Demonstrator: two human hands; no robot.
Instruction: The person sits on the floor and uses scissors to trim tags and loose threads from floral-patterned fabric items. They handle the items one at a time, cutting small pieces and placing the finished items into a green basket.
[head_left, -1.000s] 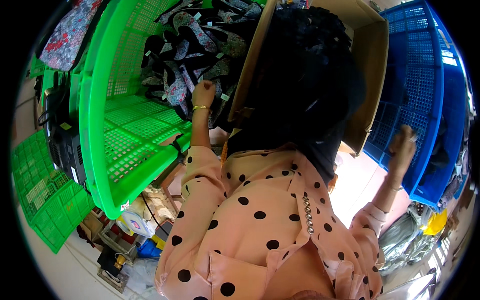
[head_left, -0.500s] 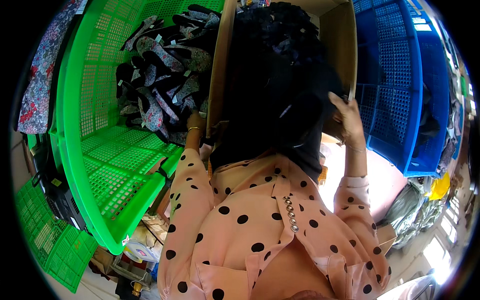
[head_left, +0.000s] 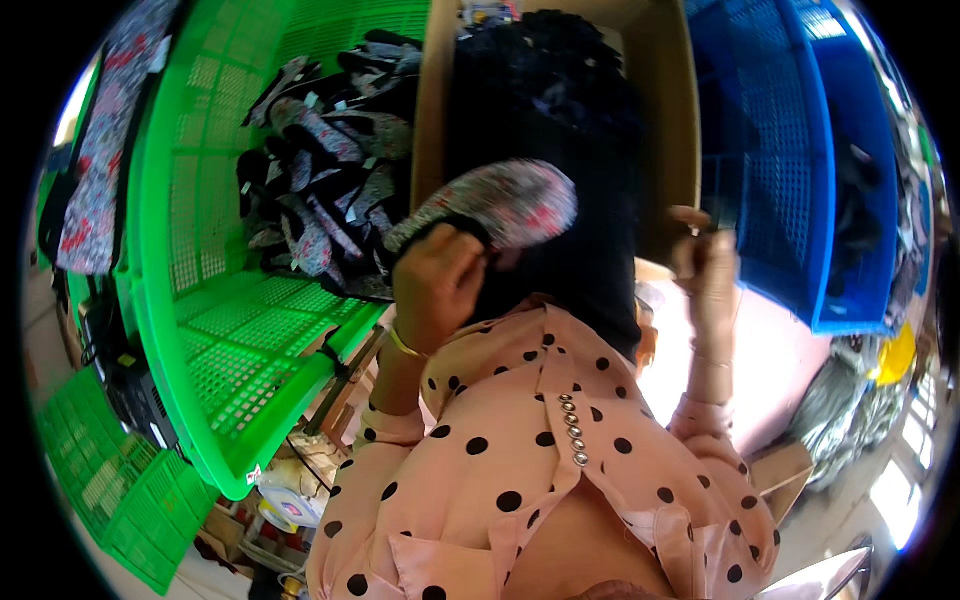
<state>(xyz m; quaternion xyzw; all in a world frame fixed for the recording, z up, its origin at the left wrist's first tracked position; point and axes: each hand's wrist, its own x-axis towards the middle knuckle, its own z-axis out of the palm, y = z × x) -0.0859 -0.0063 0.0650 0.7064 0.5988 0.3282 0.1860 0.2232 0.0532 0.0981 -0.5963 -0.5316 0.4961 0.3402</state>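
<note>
Gripping a floral slipper (head_left: 500, 200), the left hand (head_left: 437, 280) is closed.

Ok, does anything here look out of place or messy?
Nothing looks damaged or spilled. The left hand holds a patterned shoe upper over the cardboard box of dark pieces; similar patterned pieces lie jumbled in the green crate.

Floral-patterned padded piece (head_left: 505, 203), tilted, before the dark fabric pile (head_left: 560, 150)
</note>
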